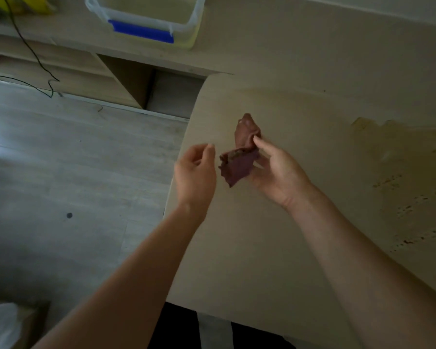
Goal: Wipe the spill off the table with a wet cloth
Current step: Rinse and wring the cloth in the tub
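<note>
At far left a black cable (33,54) trails over a shelf unit (61,64) and onto the grey floor (61,172). Further right on the unit's top sits a clear tub (146,18) with a blue strip on its near side. The left hand (195,170) hovers at the desk's (249,248) left edge, its fingers loosely curled and holding nothing, just beside the cloth (239,157) but not touching it. The dark red cloth is crumpled and held above the desk, one end poking up and a flap hanging down. The right hand (277,170) pinches it between thumb and fingers. Well to the right, a yellowish spill (393,157) spreads over the desk, with dark specks along its near side.
</note>
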Action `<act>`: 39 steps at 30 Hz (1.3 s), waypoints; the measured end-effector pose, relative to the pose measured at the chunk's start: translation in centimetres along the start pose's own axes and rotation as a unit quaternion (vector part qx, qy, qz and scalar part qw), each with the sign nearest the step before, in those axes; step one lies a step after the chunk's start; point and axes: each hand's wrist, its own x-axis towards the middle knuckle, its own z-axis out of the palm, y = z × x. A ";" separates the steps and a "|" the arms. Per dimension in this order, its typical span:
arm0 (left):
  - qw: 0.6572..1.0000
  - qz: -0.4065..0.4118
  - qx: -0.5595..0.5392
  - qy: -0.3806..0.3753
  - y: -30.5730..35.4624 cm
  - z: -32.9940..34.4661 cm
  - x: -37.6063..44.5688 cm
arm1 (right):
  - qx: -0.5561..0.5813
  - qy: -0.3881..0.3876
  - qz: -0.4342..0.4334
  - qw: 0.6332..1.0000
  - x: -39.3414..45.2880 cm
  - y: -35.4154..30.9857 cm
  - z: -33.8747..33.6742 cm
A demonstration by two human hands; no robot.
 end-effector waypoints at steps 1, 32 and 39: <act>0.999 -0.010 -0.012 -0.032 1.2 -0.5 1.5 | -0.033 -0.005 -0.032 0.999 0.6 -0.3 0.7; 0.974 -0.045 -0.087 -0.203 18.7 -13.7 29.9 | -0.203 0.070 -0.189 0.958 13.7 -8.3 28.5; 0.982 0.134 0.050 -0.125 22.9 -12.5 35.4 | -0.389 0.105 -0.383 0.831 18.3 -13.2 31.2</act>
